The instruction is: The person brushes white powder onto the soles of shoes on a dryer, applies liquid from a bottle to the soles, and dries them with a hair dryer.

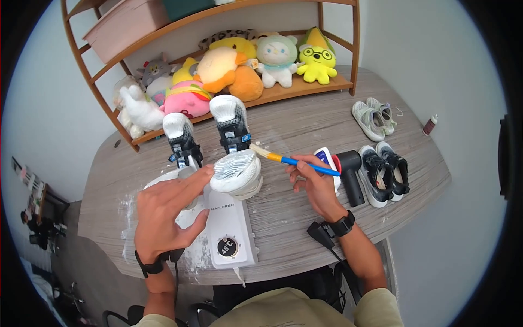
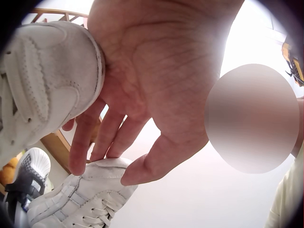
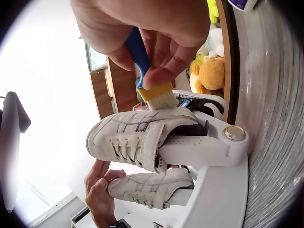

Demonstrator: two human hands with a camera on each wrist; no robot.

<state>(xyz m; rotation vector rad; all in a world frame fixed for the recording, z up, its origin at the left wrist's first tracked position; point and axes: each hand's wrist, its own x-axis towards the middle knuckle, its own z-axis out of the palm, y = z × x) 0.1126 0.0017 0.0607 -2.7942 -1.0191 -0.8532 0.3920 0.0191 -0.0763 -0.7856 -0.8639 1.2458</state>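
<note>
Two white sneakers sit soles up on a white shoe dryer whose round display reads 48°C. My right hand grips the blue handle of a paintbrush. In the right wrist view the pale bristles meet the side of the nearer sneaker, near its sole. My left hand reaches past the farther sneaker with fingers mostly straight. Its fingertips lie at the toe of the brushed sneaker. From the head view, the left hand hides much of the farther sneaker.
Black-and-white shoes stand behind the dryer, before a wooden shelf of plush toys. To the right are a white bottle, a black hair dryer, dark sneakers, pale sneakers and a small bottle. White smears mark the table.
</note>
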